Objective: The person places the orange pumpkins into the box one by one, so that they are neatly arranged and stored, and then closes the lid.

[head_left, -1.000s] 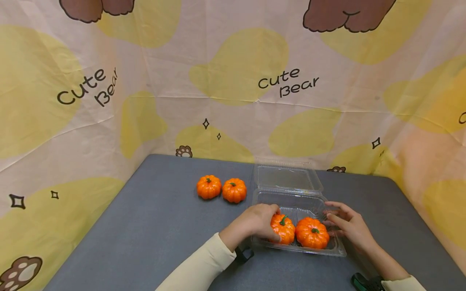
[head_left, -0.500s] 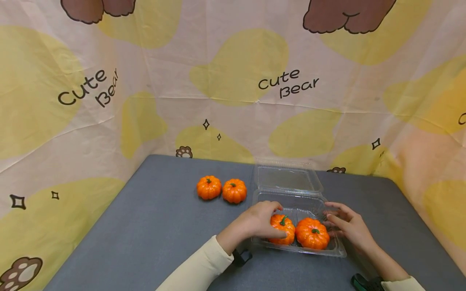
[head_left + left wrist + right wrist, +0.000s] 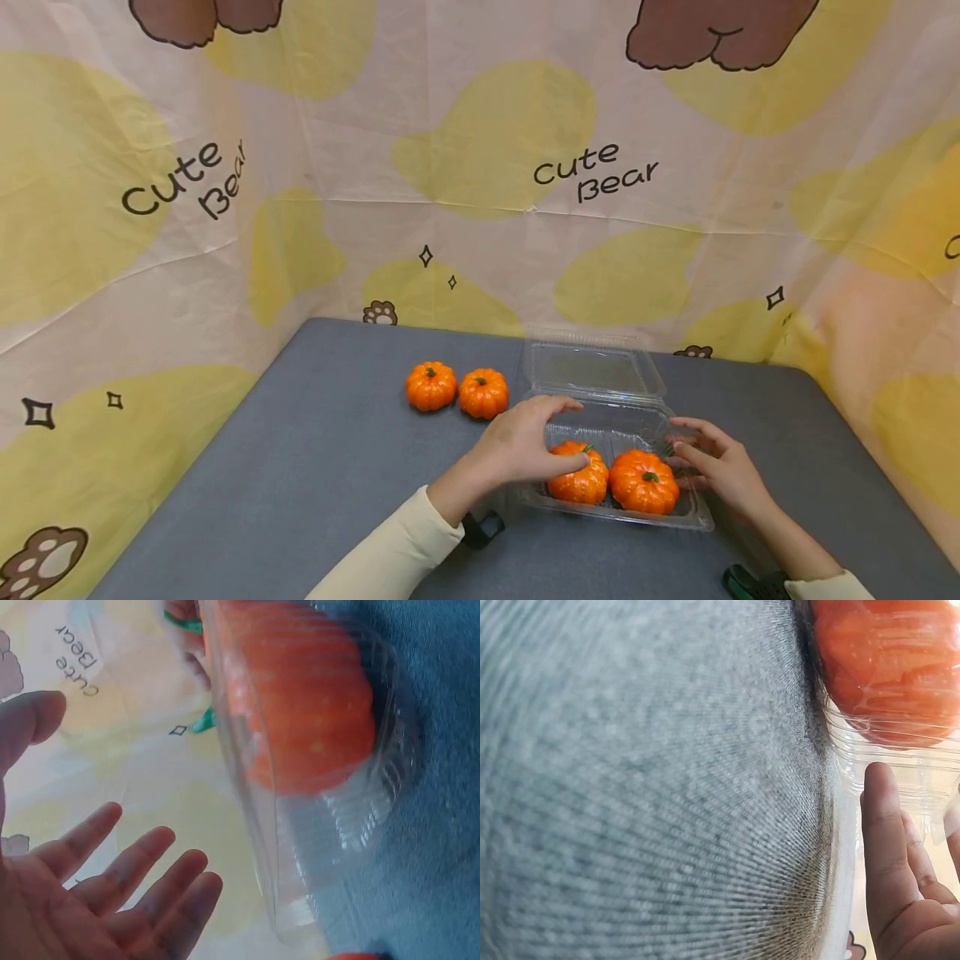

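Note:
Two orange toy pumpkins sit side by side in a clear plastic clamshell container [image 3: 626, 417], the left pumpkin [image 3: 577, 485] and the right pumpkin [image 3: 645, 485]. My left hand [image 3: 516, 446] hovers over the container's left side, thumb and fingers spread; its thumb overlaps the left pumpkin in the head view. In the left wrist view that hand [image 3: 105, 900] holds nothing and stands apart from the container wall [image 3: 300, 862]. My right hand [image 3: 727, 471] rests along the container's right side, fingers extended. In the right wrist view its fingertips [image 3: 880, 780] lie by the ribbed wall.
Two more pumpkins, one [image 3: 431, 387] beside the other [image 3: 483, 394], stand on the grey table [image 3: 337, 467] left of the container. The container's lid [image 3: 592, 368] lies folded back behind it. A patterned cloth [image 3: 480, 167] hangs round the table's back and sides.
My left hand has let go of the left pumpkin, spread its fingers and drawn up and left. The right hand and the container stay in place.

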